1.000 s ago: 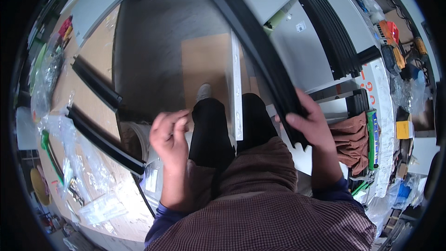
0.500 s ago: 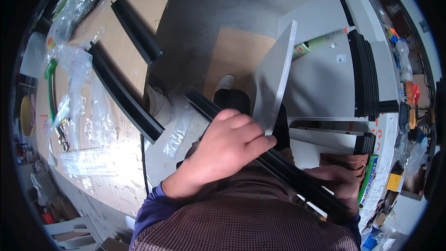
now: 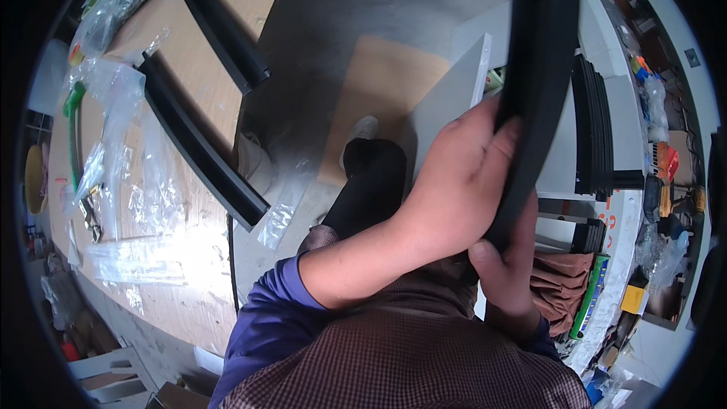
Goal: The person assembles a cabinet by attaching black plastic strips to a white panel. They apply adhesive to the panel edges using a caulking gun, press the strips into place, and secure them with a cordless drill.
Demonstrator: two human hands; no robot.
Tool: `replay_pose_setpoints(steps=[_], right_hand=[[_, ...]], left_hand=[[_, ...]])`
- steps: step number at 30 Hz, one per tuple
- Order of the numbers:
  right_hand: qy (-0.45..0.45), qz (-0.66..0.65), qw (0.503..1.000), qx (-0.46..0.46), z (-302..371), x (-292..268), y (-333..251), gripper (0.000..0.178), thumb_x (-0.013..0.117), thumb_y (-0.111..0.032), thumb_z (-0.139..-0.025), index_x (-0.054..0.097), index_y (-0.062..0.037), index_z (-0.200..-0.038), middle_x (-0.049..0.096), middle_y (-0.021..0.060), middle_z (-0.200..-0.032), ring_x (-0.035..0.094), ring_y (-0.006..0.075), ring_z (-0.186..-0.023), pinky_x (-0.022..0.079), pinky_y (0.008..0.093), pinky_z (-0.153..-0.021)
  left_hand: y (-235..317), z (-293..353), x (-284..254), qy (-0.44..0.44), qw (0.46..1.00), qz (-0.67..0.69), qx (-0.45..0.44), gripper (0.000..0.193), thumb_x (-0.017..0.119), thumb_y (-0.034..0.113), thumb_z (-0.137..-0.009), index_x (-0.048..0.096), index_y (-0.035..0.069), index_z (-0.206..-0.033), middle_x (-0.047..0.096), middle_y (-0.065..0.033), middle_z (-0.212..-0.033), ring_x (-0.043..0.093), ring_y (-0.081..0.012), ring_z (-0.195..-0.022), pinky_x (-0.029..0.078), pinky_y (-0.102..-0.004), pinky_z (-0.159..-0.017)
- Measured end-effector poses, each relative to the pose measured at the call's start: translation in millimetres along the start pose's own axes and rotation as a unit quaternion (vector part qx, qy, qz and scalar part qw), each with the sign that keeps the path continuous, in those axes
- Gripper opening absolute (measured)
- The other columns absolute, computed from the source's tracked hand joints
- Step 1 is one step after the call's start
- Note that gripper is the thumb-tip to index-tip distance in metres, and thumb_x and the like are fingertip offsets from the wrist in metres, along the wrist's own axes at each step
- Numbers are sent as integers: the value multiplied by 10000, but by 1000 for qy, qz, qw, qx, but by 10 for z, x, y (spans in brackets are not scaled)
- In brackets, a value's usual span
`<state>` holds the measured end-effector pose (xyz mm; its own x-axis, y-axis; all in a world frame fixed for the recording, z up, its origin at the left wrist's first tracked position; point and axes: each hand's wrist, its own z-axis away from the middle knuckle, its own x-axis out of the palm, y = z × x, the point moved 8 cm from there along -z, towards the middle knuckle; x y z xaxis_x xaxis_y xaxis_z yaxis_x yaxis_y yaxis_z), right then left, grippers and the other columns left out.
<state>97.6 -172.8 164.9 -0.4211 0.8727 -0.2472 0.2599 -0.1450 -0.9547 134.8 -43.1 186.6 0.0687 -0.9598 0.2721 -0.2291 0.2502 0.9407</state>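
Both hands, left hand (image 3: 462,182) above right hand (image 3: 507,265), grip a long black plastic channel strip (image 3: 541,68) rising before the person, right of the wooden desk (image 3: 204,91); a firm, spread hold should steady it.

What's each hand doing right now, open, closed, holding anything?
Left hand: closed around the long black plastic channel strip.
Right hand: closed on the same strip, lower down, thumb visible.
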Motion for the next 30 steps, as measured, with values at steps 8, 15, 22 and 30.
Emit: replay_pose_setpoints(steps=[8, 15, 22, 30], right_hand=[[106, -189, 973, 75, 109, -673, 483, 563, 496, -429, -982, 368, -11, -1337, 605, 260, -1194, 655, 234, -889, 568, 342, -698], [147, -317, 918, 187, 335, -887, 1224, 425, 431, -332, -1024, 415, -7, -1298, 635, 253, -1188, 684, 288, -996, 589, 355, -763], [193, -317, 902, 218, 255, -683, 1699, 373, 372, -201, -1043, 431, 33, -1328, 596, 240, -1273, 612, 343, -1181, 549, 419, -944], [223, -317, 889, 245, 151, -537, 1920, 253, 464, -151, -1008, 587, -16, -1184, 664, 81, -1076, 618, 130, -897, 504, 282, -822]], left_hand=[[-831, 281, -660, 77, 990, -92, -73, 204, 523, 66, -1008, 687, 14, -1117, 599, -7, -731, 489, -46, -515, 416, -192, -498], [-1632, 671, -945, -8, 957, -236, -166, 335, 629, 319, -965, 702, 3, -1050, 657, -79, -766, 620, -170, -662, 504, -292, -638], [-1653, 992, -365, -250, 900, -329, -138, 1085, 844, 262, -740, 162, 76, -1563, 260, -243, -1562, 297, -386, -1441, 298, -397, -1173], [-1905, 961, -184, -220, 897, -367, -115, 980, 738, 47, -802, 126, 81, -1566, 271, -235, -1556, 333, -393, -1419, 353, -398, -1142]])
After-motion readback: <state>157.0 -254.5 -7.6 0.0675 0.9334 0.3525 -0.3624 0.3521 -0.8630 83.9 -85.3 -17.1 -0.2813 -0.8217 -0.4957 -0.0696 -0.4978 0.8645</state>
